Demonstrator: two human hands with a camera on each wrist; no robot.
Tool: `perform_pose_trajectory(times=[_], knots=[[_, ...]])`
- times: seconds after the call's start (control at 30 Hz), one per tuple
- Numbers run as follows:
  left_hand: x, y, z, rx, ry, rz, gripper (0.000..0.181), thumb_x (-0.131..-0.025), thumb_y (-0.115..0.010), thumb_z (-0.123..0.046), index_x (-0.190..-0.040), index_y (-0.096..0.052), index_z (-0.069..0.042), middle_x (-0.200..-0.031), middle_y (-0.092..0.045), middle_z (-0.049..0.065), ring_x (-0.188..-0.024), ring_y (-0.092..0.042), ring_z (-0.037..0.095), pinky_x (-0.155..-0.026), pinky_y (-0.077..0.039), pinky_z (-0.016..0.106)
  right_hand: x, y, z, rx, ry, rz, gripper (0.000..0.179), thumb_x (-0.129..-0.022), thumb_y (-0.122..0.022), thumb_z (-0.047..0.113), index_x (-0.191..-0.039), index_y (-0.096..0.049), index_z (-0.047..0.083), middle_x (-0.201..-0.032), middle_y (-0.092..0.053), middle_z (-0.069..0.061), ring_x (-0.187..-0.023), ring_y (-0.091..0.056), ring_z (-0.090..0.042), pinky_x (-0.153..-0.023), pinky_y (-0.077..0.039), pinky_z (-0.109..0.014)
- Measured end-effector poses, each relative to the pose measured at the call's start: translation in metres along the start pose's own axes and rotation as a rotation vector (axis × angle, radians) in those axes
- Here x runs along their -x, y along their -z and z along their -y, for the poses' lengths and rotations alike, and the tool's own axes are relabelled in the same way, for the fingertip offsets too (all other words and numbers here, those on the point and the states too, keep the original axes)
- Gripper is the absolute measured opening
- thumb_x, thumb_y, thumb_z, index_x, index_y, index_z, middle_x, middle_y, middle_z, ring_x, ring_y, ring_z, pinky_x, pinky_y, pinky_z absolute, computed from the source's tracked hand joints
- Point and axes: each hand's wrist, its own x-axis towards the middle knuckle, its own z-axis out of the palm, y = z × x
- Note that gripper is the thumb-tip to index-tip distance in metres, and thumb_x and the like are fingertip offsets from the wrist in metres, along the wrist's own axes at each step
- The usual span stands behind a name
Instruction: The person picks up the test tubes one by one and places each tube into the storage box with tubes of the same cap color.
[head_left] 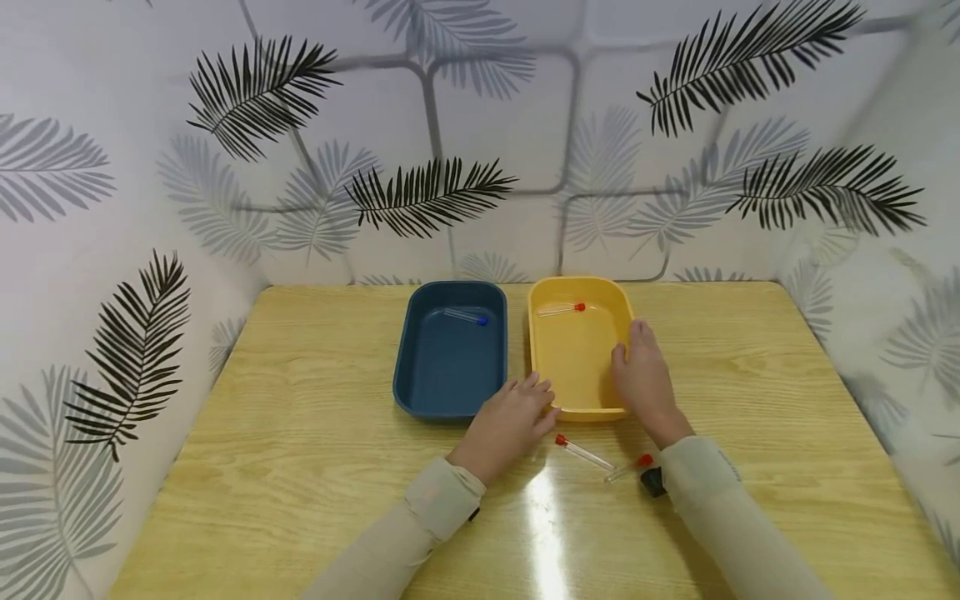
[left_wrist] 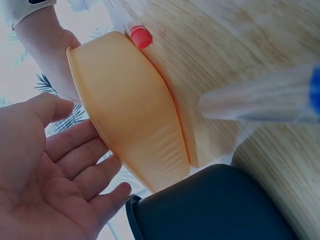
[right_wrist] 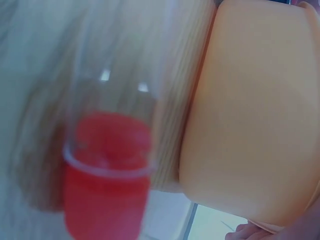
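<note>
A yellow plastic tray (head_left: 581, 367) stands on the table with a red-capped test tube (head_left: 562, 309) inside. My right hand (head_left: 648, 375) grips its right wall, thumb on the inner side and fingers along the outside. At the near left corner my left hand (head_left: 510, 425) has its fingers loosely spread, fingertips right at the rim; the left wrist view shows its palm holding nothing. Two more red-capped tubes, one on the left (head_left: 585, 452) and one on the right (head_left: 628, 468), lie in front of the tray.
A dark blue tray (head_left: 401, 367) stands left of the yellow one, with a blue-capped tube (head_left: 467, 317) in it. Another blue-capped tube (left_wrist: 260, 97) shows close up in the left wrist view. Leaf-patterned wall covering (head_left: 480, 108) rises behind the wooden table (head_left: 300, 433).
</note>
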Motion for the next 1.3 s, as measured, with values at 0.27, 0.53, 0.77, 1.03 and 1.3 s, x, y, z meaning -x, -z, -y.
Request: perform_pose_trajectory(times=[0.27, 0.53, 0.77, 1.03, 1.3], knots=[[-0.002, -0.003, 0.001, -0.087, -0.099, -0.071, 0.036, -0.098, -0.047, -0.034, -0.12, -0.063, -0.011, -0.13, -0.055, 0.004, -0.125, -0.045, 0.02, -0.102, -0.037, 0.035, 0.005, 0.007, -0.01, -0.074, -0.021, 0.035, 0.068, -0.101, -0.032, 0.037, -0.146, -0.004, -0.006, -0.151, -0.008, -0.025, -0.138, -0.011, -0.037, -0.109, -0.014, -0.05], [-0.008, 0.001, 0.005, -0.093, -0.151, -0.297, 0.05, -0.097, -0.044, -0.039, -0.134, -0.049, -0.005, -0.145, -0.037, 0.01, -0.135, -0.029, 0.022, -0.103, -0.034, 0.033, 0.029, 0.044, -0.01, -0.117, 0.08, -0.123, 0.058, -0.1, -0.036, 0.036, -0.147, -0.025, 0.003, -0.119, -0.055, -0.025, -0.09, -0.061, -0.036, -0.079, -0.049, -0.046], [-0.015, 0.004, 0.007, -0.163, 0.04, -0.17, 0.101, -0.084, -0.026, -0.076, -0.148, 0.0, -0.002, -0.154, 0.012, 0.012, -0.139, 0.015, 0.027, -0.11, -0.015, 0.046, 0.063, 0.074, -0.02, -0.072, 0.139, -0.25, 0.035, -0.098, -0.044, 0.025, -0.119, -0.062, 0.004, -0.084, -0.068, -0.016, -0.031, -0.034, -0.015, -0.029, -0.026, -0.026], [-0.024, -0.003, 0.01, -0.206, 0.097, -0.149, 0.116, -0.073, -0.023, -0.086, -0.148, 0.003, -0.002, -0.155, 0.0, 0.013, -0.139, 0.013, 0.024, -0.11, -0.016, 0.048, 0.094, 0.075, -0.037, -0.059, 0.224, -0.199, 0.023, -0.094, -0.053, 0.015, -0.109, -0.065, 0.001, -0.103, -0.065, -0.014, -0.091, -0.062, -0.031, -0.074, -0.05, -0.05], [-0.03, -0.012, 0.01, -0.201, 0.111, -0.141, 0.12, -0.07, -0.026, -0.088, -0.148, -0.007, 0.001, -0.154, -0.006, 0.016, -0.141, -0.003, 0.027, -0.11, -0.018, 0.048, 0.116, 0.048, -0.038, -0.012, 0.362, -0.046, 0.018, -0.089, -0.062, 0.012, -0.104, -0.067, 0.004, -0.092, -0.064, -0.004, -0.086, -0.059, -0.02, -0.073, -0.05, -0.042]])
